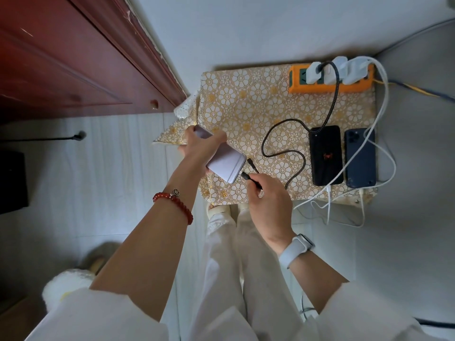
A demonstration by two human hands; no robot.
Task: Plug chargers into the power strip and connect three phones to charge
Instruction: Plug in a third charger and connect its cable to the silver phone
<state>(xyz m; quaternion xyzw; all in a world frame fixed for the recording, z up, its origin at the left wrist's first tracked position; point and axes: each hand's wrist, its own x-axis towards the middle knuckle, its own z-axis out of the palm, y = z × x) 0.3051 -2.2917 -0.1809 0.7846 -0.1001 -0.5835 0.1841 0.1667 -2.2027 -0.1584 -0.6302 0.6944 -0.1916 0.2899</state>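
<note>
Head cam: plug tip (242,174) hidden behind lilac phone (225,163) edge.

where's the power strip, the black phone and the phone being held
power strip (354,86): head view, on its orange front edge.
black phone (325,156): head view, middle of its dark back, lying on the patterned cloth.
lilac phone (225,163): head view, on its back, near the end facing the cable plug.

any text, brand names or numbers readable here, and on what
None can be read.
black phone: a small red mark on its back, too blurred to make out.
orange power strip: no legible print.
lilac phone and blue phone: no text visible.
</note>
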